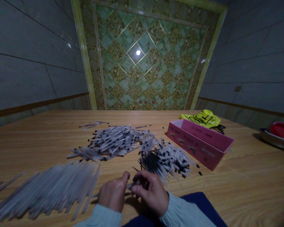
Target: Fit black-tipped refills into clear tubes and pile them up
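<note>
Near the table's front edge my left hand (113, 193) is closed around a thin translucent tube (129, 186), whose other end sticks out to the left below the palm. Beside it on the right, my right hand (151, 190) pinches at the tube's right end; what its fingertips hold is too small to make out. Just beyond my right hand lies a heap of short white pieces with black ends and dark thin sticks (170, 159). Behind it to the left is a pile of tubes with dark tips (115, 140). Long clear tubes (52, 186) lie spread at the left front.
An open pink box (196, 143) stands on the wooden table (246, 179) at the right, with a yellow plastic bag (203, 118) behind it. At the far right is a metal tray (272, 138) holding something red. Small black caps (200, 173) lie near the box.
</note>
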{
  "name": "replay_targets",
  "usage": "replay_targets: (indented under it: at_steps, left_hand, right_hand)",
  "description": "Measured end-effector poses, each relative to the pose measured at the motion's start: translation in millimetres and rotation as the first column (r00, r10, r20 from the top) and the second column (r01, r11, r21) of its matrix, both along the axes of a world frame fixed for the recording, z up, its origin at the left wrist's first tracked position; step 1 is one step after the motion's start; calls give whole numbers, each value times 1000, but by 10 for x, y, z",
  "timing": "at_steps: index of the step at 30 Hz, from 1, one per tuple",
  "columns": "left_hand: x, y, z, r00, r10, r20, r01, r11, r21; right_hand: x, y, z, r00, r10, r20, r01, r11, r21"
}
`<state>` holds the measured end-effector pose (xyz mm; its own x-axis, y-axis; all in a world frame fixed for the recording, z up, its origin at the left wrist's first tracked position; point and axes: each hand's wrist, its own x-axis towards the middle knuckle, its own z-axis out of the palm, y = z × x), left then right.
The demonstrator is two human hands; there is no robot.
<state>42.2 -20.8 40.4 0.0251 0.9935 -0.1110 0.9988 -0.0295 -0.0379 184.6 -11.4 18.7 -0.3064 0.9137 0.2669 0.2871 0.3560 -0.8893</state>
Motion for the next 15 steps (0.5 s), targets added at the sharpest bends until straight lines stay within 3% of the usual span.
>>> replay_targets:
  at_steps: [5, 11, 15]
  left_hand:
    - [15, -7, 29, 1000, -7, -1, 7, 1000, -30]
    - [-2, 5, 26, 1000, -3, -11, 3, 999, -48]
    - [0, 18, 11, 1000, -10, -11, 9, 998, -63]
  right_hand:
    - [-10, -13, 5, 1000, -18, -8, 19, 994, 106]
    - [-28, 3, 1, 999, -46, 22, 46, 999, -28]
    - [-5, -5, 7, 999, -31, 33, 27, 994, 108]
